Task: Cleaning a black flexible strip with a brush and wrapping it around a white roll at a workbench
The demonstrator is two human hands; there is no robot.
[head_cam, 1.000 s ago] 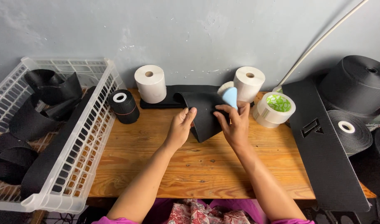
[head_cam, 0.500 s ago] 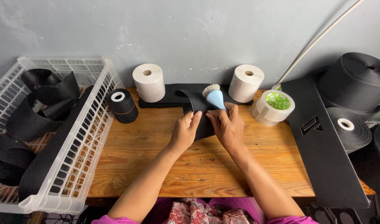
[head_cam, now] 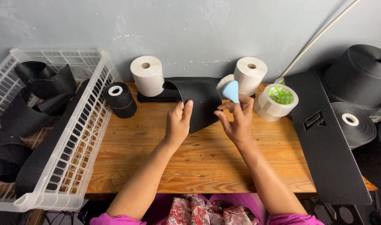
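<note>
Both hands have lifted off the table (head_cam: 198,166) since the earlier frames. Left hand (head_cam: 178,125) grips a curved black strip (head_cam: 198,102), held raised above the table; right hand (head_cam: 237,121) pinches a blue-handled brush (head_cam: 230,88) beside it, between two white rolls (head_cam: 148,76).

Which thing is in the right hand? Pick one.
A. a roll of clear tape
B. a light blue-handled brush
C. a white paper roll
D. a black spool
B: the right hand grips the light blue-handled brush beside the black fabric piece held by the left hand.
</note>
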